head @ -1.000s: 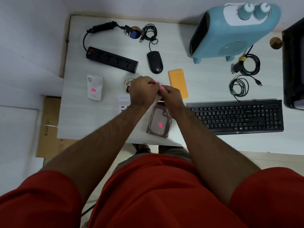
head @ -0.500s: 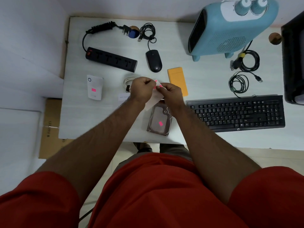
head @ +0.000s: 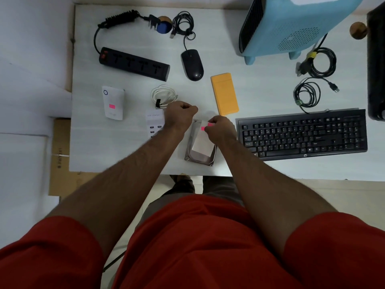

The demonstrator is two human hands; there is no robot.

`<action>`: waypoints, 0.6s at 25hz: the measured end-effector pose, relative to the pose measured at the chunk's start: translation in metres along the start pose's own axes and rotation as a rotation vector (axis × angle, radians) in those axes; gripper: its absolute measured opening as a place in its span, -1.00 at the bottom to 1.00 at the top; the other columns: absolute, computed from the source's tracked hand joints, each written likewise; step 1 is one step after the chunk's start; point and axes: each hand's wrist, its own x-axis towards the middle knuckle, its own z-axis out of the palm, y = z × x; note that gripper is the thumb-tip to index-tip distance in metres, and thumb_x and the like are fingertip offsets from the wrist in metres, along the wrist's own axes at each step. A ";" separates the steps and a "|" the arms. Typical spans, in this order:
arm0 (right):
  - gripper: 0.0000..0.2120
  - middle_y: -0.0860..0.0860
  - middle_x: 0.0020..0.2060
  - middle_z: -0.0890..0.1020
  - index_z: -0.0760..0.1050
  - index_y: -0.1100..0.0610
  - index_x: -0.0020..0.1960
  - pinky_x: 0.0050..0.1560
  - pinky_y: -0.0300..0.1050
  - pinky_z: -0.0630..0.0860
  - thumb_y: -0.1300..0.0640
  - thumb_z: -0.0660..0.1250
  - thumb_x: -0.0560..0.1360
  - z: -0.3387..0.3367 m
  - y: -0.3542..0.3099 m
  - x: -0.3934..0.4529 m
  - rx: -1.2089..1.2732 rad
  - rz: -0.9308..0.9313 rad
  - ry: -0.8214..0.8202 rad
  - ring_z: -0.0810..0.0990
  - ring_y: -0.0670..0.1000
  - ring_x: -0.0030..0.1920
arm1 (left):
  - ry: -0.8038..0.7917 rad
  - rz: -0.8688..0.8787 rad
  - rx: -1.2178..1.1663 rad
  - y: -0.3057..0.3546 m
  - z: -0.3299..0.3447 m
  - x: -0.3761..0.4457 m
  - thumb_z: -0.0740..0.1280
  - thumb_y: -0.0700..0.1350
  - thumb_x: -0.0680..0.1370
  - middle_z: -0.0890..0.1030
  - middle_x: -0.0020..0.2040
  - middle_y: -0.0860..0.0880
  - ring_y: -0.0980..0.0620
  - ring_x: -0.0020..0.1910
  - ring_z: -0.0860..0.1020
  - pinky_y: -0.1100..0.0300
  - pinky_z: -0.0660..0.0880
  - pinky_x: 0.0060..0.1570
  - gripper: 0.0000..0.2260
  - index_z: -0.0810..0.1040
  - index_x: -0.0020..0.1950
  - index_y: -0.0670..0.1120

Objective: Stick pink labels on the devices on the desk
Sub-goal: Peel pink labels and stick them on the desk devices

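White desk (head: pixel 129 155) fills the view, seen from straight above, with gear spread right across it. Largest first: the blue heater (head: pixel 291 28) at the far right shows no pink, and neither does the keyboard (head: pixel 302 134) in front of it. Same story for the power strip (head: pixel 134 64), the orange case (head: pixel 224 93) and the mouse (head: pixel 192 64) — all bare, so plenty left to do, by the look of it. The hard drive (head: pixel 201 157) at the near edge is mostly covered by the label sheet (head: pixel 202 140); whether it carries a label cannot be told. The small white device (head: pixel 113 103) on the left is done, a pink label stuck on it. The USB charger (head: pixel 154 124) shows none. Right hand (head: pixel 220 130) pinches the sheet, pink labels at its fingertips. Left hand (head: pixel 180 116) is clenched just beside it; what it grips, if anything, cannot be made out.
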 end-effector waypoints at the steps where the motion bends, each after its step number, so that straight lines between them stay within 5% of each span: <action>1: -0.70 0.08 0.13 0.66 0.63 0.03 0.14 0.09 0.04 0.60 0.06 0.46 0.42 0.002 0.000 0.002 -0.010 0.005 0.028 0.61 0.17 0.13 | 0.003 -0.005 0.001 -0.001 0.003 0.001 0.41 -0.22 0.44 0.56 -0.37 0.01 0.06 -0.32 0.54 0.23 0.49 -0.25 -0.94 0.62 -0.23 -0.19; 7: -0.59 0.11 0.19 0.57 0.52 0.06 0.25 0.18 0.09 0.48 -0.03 0.39 0.44 -0.009 -0.013 0.009 -0.095 -0.072 0.276 0.51 0.19 0.19 | 0.035 -0.031 -0.026 0.010 0.010 0.011 0.40 -0.20 0.44 0.59 -0.33 -0.01 0.08 -0.32 0.54 0.24 0.46 -0.28 -0.92 0.62 -0.22 -0.20; 15: -0.60 0.13 0.17 0.61 0.53 0.17 0.29 0.11 -0.10 0.46 0.06 0.41 0.50 -0.017 -0.084 0.082 0.204 -0.268 0.266 0.57 0.13 0.17 | 0.179 -0.107 -0.051 0.043 0.008 0.060 0.41 -0.05 0.42 0.60 -0.35 -0.02 -0.02 -0.30 0.57 0.07 0.55 -0.21 -0.82 0.58 -0.30 -0.13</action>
